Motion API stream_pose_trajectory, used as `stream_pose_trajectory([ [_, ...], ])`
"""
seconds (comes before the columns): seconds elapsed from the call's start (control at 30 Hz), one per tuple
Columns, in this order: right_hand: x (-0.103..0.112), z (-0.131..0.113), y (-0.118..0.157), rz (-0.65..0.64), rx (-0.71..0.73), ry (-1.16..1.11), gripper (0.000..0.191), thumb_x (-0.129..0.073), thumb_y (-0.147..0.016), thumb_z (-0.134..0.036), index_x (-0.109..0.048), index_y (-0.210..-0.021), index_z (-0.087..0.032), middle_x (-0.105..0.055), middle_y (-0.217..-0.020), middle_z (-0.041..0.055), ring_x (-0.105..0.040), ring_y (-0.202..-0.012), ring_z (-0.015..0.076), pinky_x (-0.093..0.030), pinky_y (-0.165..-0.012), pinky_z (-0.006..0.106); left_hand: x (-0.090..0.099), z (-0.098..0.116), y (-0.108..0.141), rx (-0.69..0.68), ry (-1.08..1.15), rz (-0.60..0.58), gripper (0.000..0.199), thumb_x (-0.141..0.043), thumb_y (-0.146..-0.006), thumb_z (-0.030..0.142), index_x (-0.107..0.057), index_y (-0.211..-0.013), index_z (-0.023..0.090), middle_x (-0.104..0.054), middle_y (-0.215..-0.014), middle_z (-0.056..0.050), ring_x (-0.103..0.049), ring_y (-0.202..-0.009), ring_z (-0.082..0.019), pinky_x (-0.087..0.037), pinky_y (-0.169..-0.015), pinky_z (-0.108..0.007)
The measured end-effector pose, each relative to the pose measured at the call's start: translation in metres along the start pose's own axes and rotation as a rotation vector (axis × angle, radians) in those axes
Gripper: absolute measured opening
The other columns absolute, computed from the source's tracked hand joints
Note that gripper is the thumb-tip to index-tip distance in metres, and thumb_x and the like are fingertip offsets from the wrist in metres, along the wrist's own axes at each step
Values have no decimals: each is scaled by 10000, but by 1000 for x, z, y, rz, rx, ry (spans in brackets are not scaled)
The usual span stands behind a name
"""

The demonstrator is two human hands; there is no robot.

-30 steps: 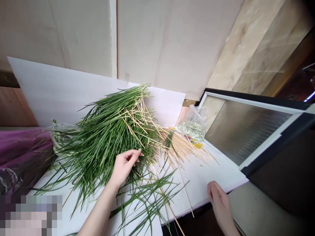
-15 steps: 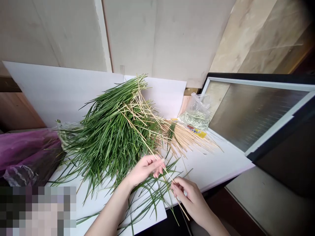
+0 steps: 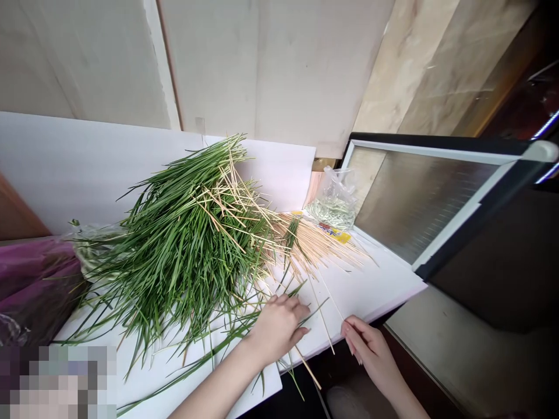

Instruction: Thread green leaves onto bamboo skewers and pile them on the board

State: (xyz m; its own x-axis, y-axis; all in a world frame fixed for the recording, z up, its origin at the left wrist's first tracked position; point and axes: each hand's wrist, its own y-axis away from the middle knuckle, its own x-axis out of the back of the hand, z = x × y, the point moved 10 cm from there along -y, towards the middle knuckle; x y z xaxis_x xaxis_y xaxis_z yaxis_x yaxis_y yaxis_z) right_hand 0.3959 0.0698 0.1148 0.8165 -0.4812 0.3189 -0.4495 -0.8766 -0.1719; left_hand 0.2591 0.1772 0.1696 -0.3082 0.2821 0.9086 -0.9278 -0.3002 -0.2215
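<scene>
A large heap of long green grass blades [image 3: 183,244] lies on a white board [image 3: 371,291], with thin bamboo skewers [image 3: 318,247] fanning out from under it to the right and some lying across it. My left hand [image 3: 277,329] rests palm down on loose blades at the heap's front, holding nothing. To its right, my right hand [image 3: 371,349] pinches the end of a single thin skewer [image 3: 329,297] between its fingertips. The skewer slants up toward the pile.
A clear plastic bag of pale green pieces [image 3: 334,198] and a yellow packet [image 3: 334,233] lie behind the skewers. A purple plastic bag [image 3: 35,279] sits at the left. A black-and-white framed glass panel [image 3: 428,198] stands at the right, past the board's edge.
My two hands have moved apart. The left hand has dropped onto the loose blades and no longer holds a skewer, while the right hand has moved right. The view has shifted slightly.
</scene>
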Motion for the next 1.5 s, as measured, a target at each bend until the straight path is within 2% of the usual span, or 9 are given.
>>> stream_pose_trajectory([
  [0.17,0,2,3,-47,0,24,450,-479,-1016,-563,-530,-728,-221,-392,-546,-53,-343,-483,146,-264,-469,256,-30,10,-24,6,-229,-101,182,-582,-890,216,-679,-1028,146,-688,-1032,-148,-643,-999,-327,-508,-883,-463],
  [0.3,-7,9,1,-73,-40,-17,471,-474,-995,-619,-562,-761,-220,-376,-535,-64,-299,-439,130,-234,-426,239,-22,-10,-27,69,-138,-69,228,-585,-743,81,-659,-946,154,-696,-976,-124,-650,-960,-309,-497,-863,-431],
  [0.4,-24,13,-1,-134,-49,-74,477,-454,-989,-651,-614,-906,-208,-372,-491,-84,-273,-388,116,-217,-399,228,4,-49,-17,193,182,80,235,-575,-695,77,-636,-893,187,-686,-892,-61,-638,-880,-248,-475,-790,-350],
  [0.53,-54,10,-5,-237,-37,-93,519,-411,-1012,-638,-613,-1109,-170,-416,-470,-86,-286,-366,114,-227,-402,229,23,-105,3,358,861,345,264,-577,-712,165,-580,-975,173,-604,-788,-2,-553,-674,-150,-441,-652,-273],
  [0.67,-72,-7,-18,-273,49,-77,465,-414,-1037,-584,-628,-1051,-172,-360,-485,-93,-321,-420,128,-269,-461,249,28,-123,14,383,1194,528,334,-629,-733,224,-576,-1056,158,-546,-779,23,-529,-674,-122,-468,-673,-255],
  [0.8,-76,-16,-40,-264,89,-60,457,-437,-1038,-571,-637,-951,-169,-289,-524,-91,-295,-464,132,-244,-481,256,34,-122,19,410,1243,600,286,-642,-776,268,-610,-1039,159,-557,-829,17,-574,-690,-113,-451,-658,-235],
  [0.93,-79,-8,-54,-272,85,-80,482,-474,-1016,-585,-667,-911,-155,-322,-538,-71,-320,-492,143,-248,-500,267,36,-128,26,473,1254,626,252,-634,-790,280,-626,-1007,153,-619,-868,-9,-525,-648,-95,-392,-595,-211],
  [1.17,-82,13,-52,-325,94,-56,451,-498,-1022,-539,-720,-939,-155,-331,-568,-54,-352,-494,143,-274,-491,256,43,-134,31,479,1250,645,331,-580,-806,282,-638,-1096,134,-615,-761,4,-414,-567,-91,-329,-541,-213],
  [1.5,-86,7,-49,-359,132,-34,356,-513,-1030,-450,-735,-957,-181,-385,-613,-34,-315,-511,138,-243,-481,269,49,-141,38,543,1171,693,361,-578,-829,317,-680,-1115,121,-621,-799,-10,-391,-523,-68,-274,-506,-217],
])
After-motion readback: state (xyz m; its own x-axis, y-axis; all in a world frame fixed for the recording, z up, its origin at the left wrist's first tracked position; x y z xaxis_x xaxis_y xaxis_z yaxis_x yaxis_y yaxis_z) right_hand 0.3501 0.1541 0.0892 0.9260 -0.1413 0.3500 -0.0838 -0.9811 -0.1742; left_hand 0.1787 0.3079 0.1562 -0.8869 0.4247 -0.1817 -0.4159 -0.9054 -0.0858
